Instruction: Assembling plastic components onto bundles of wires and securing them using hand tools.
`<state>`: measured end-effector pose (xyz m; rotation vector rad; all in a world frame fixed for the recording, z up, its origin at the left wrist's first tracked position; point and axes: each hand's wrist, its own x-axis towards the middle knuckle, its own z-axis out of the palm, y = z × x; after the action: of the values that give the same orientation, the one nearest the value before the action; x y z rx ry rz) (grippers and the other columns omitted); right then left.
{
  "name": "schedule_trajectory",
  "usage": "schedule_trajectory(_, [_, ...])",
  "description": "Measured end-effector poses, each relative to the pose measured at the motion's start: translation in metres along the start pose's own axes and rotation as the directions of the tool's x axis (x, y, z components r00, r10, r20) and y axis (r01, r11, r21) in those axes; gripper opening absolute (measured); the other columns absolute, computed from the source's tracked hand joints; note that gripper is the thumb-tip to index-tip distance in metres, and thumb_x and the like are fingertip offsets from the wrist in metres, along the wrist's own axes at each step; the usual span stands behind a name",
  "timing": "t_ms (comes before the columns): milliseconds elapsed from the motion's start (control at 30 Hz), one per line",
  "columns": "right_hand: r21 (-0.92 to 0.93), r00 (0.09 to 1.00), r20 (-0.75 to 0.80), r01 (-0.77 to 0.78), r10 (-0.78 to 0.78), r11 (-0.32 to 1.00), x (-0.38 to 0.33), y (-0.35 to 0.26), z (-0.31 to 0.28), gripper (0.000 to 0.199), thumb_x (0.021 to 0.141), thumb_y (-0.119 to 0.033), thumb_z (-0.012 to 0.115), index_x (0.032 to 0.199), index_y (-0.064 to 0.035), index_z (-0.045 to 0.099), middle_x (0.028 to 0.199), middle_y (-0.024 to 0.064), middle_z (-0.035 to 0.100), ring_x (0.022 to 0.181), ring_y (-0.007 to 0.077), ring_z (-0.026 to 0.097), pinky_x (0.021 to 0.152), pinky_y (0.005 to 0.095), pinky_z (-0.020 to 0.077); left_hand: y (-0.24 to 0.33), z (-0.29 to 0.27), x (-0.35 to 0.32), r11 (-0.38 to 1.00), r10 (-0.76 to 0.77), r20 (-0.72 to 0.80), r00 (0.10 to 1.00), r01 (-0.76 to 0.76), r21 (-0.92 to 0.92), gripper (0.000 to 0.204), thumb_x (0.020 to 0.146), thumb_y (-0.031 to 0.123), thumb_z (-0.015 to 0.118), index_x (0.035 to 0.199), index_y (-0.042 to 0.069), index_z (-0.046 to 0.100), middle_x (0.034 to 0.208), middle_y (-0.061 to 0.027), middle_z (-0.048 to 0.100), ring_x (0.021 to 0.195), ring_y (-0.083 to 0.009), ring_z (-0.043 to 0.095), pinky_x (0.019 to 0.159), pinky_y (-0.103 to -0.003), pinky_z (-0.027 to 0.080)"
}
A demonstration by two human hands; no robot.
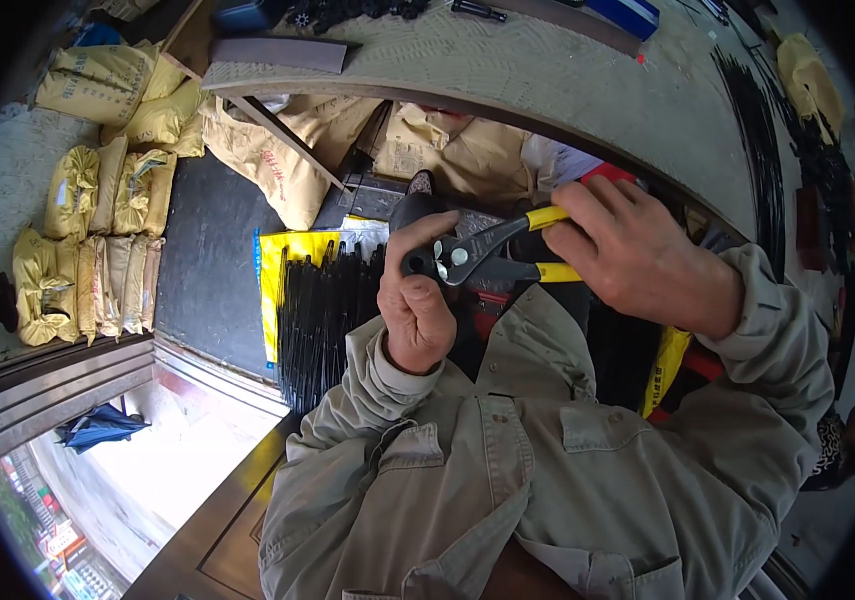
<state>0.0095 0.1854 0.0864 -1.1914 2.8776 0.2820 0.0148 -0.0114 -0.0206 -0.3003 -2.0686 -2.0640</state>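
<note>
Sacks (97,220) of yellow woven plastic lie stacked at the far left, lumpy and creased, beside a dark floor mat (209,255). Further in, a bundle of thin black rods (322,310) stands in a yellow-lined bag, glossy and straight. The left hand (417,295) is clenched around a small black piece (417,262), thumb curled over it, holding it up in front of the chest. Touching that piece are the steel jaws of the pliers (477,255) — grey metal head, black and yellow rubbery grips. The right hand (637,255) is wrapped around those handles, fingers squeezing them toward each other. By my reading the step in hand is a cut or crimp on the black piece; what it calls for next is a firm, steady squeeze while the left hand keeps the piece from twisting. Olive cotton sleeves (547,460) fill the foreground — and a rough, pale workbench top (547,80) curves above.
</note>
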Motion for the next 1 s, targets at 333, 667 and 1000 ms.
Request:
schedule_trajectory(333, [0.94, 0.981, 0.102, -0.041, -0.163, 0.34, -0.009, 0.014, 0.011, 0.021, 0.078, 0.004, 0.05, 0.099, -0.0004, 0.047, 0.097, 0.0097, 0.052, 0.083, 0.0183, 0.056, 0.069, 0.0316, 0.0469, 0.002, -0.015, 0.009, 0.926, -0.077, 0.402, 0.912, 0.215, -0.309, 0.076, 0.081, 0.066, 0.032, 0.105, -0.004, 0.049, 0.074, -0.0071, 0.053, 0.057, -0.01, 0.046, 0.054, -0.023, 0.038])
schedule_trajectory(667, [0.885, 0.881, 0.423, -0.351, -0.212, 0.304, -0.01, 0.027, -0.016, 0.016, 0.081, 0.002, 0.047, 0.096, -0.0021, 0.042, 0.083, 0.0068, 0.055, 0.064, 0.0127, 0.056, 0.052, 0.0257, 0.0449, 0.003, -0.008, 0.001, 0.937, 0.014, 0.412, 0.911, 0.132, -0.324, 0.057, 0.089, 0.052, 0.034, 0.107, -0.001, 0.049, 0.087, -0.0032, 0.051, 0.065, -0.0048, 0.042, 0.058, -0.019, 0.034])
schedule_trajectory(1000, [0.797, 0.967, 0.224, -0.109, -0.123, 0.594, -0.012, 0.019, 0.003, 0.02, 0.079, 0.0, 0.05, 0.098, -0.0032, 0.043, 0.084, 0.01, 0.055, 0.071, 0.0243, 0.056, 0.06, 0.0354, 0.0436, 0.006, 0.0, 0.004, 0.993, -0.016, 0.345, 0.939, 0.056, -0.106, 0.067, 0.086, 0.059, 0.027, 0.103, -0.002, 0.05, 0.071, -0.0034, 0.05, 0.057, -0.0071, 0.043, 0.053, -0.02, 0.034])
